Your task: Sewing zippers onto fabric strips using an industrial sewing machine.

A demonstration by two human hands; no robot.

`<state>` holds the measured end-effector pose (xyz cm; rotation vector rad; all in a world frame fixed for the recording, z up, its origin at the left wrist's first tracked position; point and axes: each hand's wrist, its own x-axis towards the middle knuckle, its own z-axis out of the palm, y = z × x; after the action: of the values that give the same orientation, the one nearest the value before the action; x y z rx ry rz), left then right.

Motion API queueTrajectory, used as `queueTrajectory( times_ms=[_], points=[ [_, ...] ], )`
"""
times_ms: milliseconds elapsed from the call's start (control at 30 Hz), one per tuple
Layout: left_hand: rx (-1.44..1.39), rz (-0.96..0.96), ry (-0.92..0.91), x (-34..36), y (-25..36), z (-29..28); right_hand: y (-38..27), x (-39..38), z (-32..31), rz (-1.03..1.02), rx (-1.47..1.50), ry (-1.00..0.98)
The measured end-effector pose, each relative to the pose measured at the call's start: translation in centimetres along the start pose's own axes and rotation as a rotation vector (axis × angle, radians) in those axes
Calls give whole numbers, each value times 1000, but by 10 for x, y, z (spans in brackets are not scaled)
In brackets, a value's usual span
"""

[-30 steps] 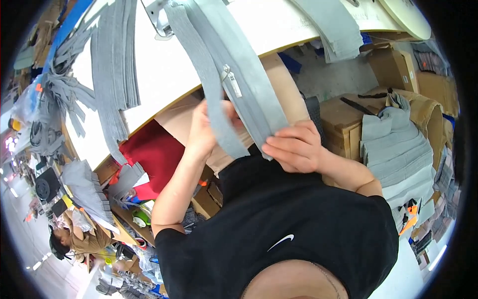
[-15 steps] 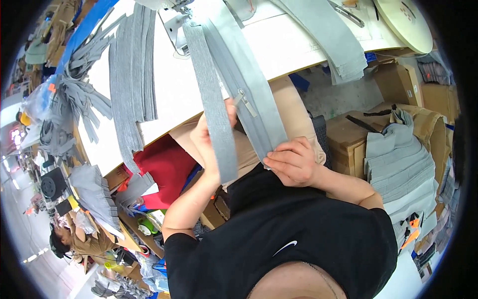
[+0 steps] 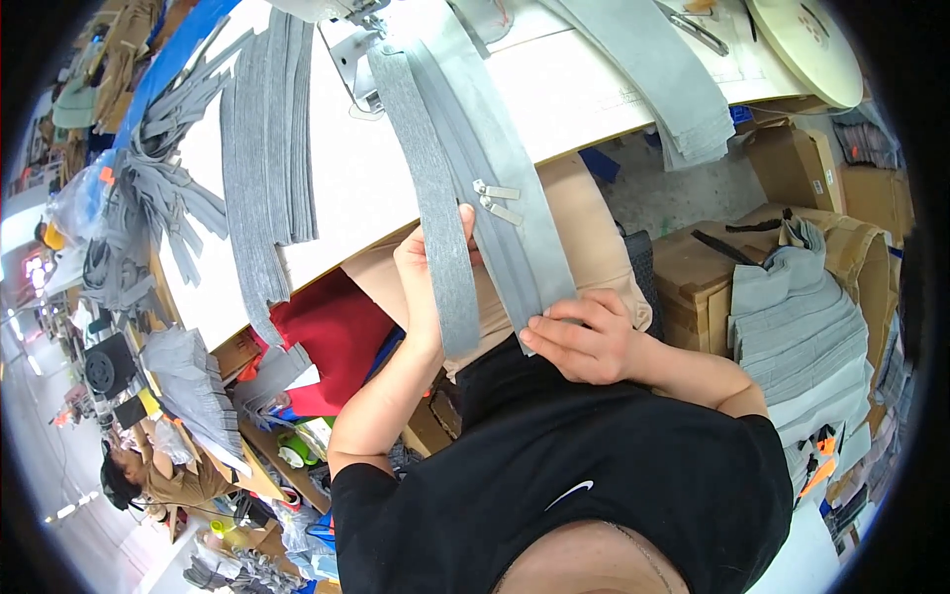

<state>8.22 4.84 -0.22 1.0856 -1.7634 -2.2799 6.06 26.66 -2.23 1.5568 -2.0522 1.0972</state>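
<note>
My left hand [image 3: 422, 259] is closed round a darker grey fabric strip [image 3: 427, 168], with fingertips showing past its right edge, near the zipper. That strip hangs from beside the sewing machine [image 3: 354, 51] down over my lap. My right hand [image 3: 586, 337] pinches the lower end of a long grey zipper [image 3: 465, 148], which has a pale grey fabric band [image 3: 520, 173] along its right side. Two metal zipper pulls [image 3: 503, 211] lie one above the other, pointing right across the band. Both upper ends run up to the machine.
Stacked dark grey strips [image 3: 265, 148] lie on the white table [image 3: 351, 188] at left, beside tangled scraps [image 3: 163, 188]. Pale grey bands [image 3: 663, 89] hang over the front edge at right. Cardboard boxes [image 3: 693, 267] and stacked grey pieces [image 3: 797, 327] stand right. Another person [image 3: 178, 475] is at far left.
The zipper pulls have swung from pointing down along the zipper to pointing right, and two now show apart. My left hand has shifted slightly, and the dark strip's lower end has moved right.
</note>
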Motion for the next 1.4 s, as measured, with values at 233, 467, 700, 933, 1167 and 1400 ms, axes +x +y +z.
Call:
queueTrajectory(
  times_ms=[233,467,700,933,1167,1400],
  points=[
    [52,-15,-25,1,11,12,5,23,-17,-171,-15,-120],
    [-6,-56,-50,2,1,5,11,28,-14,-170,50,-171],
    [65,46,-97,6,-4,-3,12,22,-6,-146,58,-188],
    [199,183,-195,10,28,-26,14,9,5,-17,101,-214],
    [595,818,-131,59,67,-36,16,11,11,63,152,-196],
    [664,880,95,120,82,-27,18,10,11,75,167,-204]
  ],
)
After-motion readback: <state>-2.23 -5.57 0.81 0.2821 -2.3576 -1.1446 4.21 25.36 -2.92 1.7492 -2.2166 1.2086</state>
